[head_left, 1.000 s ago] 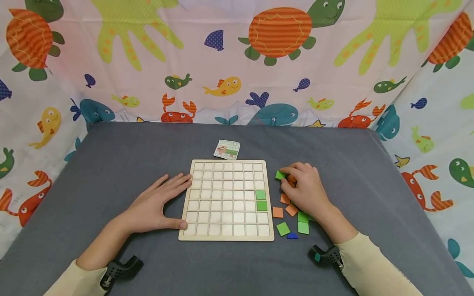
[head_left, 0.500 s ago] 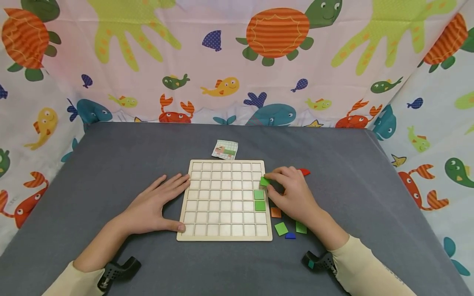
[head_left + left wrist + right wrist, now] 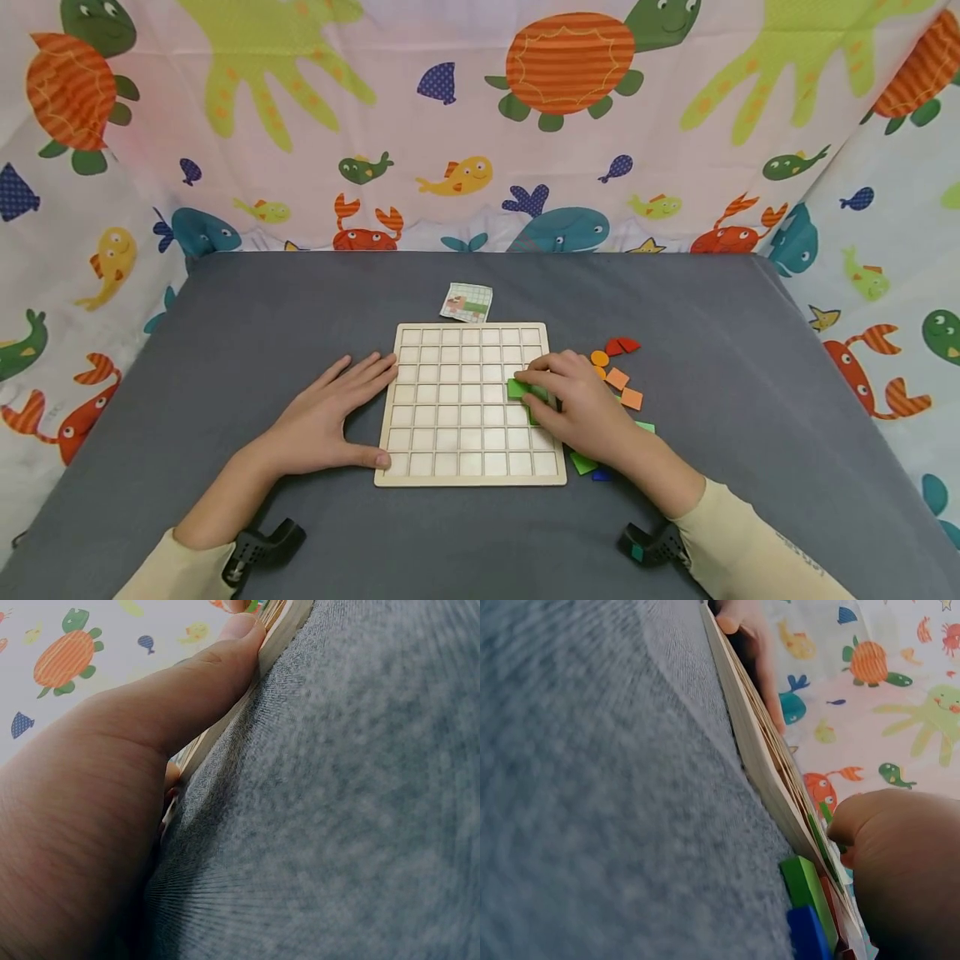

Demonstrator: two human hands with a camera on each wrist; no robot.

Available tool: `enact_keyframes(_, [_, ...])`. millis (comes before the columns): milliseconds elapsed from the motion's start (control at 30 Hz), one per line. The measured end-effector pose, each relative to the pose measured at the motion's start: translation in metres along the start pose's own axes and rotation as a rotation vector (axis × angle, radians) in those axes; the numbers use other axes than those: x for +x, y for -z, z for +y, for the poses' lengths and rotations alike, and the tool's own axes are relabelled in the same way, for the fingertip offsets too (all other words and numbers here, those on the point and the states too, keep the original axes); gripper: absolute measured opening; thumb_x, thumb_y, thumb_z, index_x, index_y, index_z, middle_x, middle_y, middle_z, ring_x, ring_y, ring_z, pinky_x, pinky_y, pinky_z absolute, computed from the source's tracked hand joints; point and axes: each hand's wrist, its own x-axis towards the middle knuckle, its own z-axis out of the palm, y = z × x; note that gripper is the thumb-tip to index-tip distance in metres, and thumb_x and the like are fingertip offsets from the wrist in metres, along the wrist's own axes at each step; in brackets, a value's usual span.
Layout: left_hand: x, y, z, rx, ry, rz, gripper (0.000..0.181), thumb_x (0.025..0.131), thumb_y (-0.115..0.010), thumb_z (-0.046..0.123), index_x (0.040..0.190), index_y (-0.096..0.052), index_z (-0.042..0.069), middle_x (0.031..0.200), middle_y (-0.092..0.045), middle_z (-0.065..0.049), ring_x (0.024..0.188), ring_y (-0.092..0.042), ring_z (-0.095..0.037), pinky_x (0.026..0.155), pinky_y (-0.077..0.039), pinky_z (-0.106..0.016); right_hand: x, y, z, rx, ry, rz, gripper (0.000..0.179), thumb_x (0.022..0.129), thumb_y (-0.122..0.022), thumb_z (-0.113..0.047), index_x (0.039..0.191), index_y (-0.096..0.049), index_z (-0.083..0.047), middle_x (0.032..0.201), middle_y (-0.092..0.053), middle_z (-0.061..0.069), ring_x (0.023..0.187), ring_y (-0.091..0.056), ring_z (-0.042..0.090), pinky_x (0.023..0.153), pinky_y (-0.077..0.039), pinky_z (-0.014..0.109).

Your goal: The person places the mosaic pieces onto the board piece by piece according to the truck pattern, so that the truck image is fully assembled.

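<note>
A wooden grid board (image 3: 471, 481) lies flat on the grey cloth. My left hand (image 3: 321, 429) rests at its left side with fingers spread; fingertips touch the upper left edge and the thumb lies on the lower left edge. Over the right part of the grid, my right hand (image 3: 581, 408) pinches a green square tile (image 3: 516, 388) between thumb and fingers. Whether that tile touches the board cannot be told. Another green tile in the right-hand column is mostly hidden beneath this hand. The left wrist view shows my left thumb (image 3: 217, 667) against the board's edge.
A small printed card (image 3: 467, 302) lies just beyond the board. Right of the board are loose pieces: red ones (image 3: 621, 346), an orange disc (image 3: 599, 357), orange squares (image 3: 632, 399), a green square (image 3: 582, 463) and a blue piece (image 3: 807, 932). A patterned curtain (image 3: 480, 125) hangs behind.
My right hand has carried the green tile from the loose pieces leftward onto the board area, uncovering red and orange pieces. My left hand stays at the board's left edge. The head view shifts slightly.
</note>
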Motion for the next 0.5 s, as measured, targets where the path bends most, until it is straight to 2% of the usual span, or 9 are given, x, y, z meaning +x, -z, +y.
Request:
enact_keyframes(233, [-0.0027,0.0007,0.0023,-0.007,0.011,0.0,0.127,0.079,-0.079,0.084,0.176,-0.026,0.021,0.182,-0.019,0.004,0.168,-0.014,-0.026,0.136,-0.002,-0.051,0.0012,-0.0032,-0.0001,-0.003,-0.015,-0.036,0.027,0.098,-0.083,-0.013,0.125,-0.083,-0.013,0.119,-0.073,-0.001,0.095,-0.056,0.015,0.077,-0.039,0.033])
enact_keyframes(500, [-0.0004,0.0009,0.0007,0.003,-0.006,0.004,0.126,0.08,-0.079,0.083,0.176,-0.025,0.02,0.182,-0.02,0.003,0.168,-0.015,-0.026,0.136,-0.003,-0.05,-0.0004,-0.0032,-0.0006,-0.005,-0.031,-0.039,0.027,0.098,-0.082,-0.013,0.125,-0.083,-0.013,0.12,-0.073,-0.001,0.096,-0.057,0.015,0.078,-0.04,0.035])
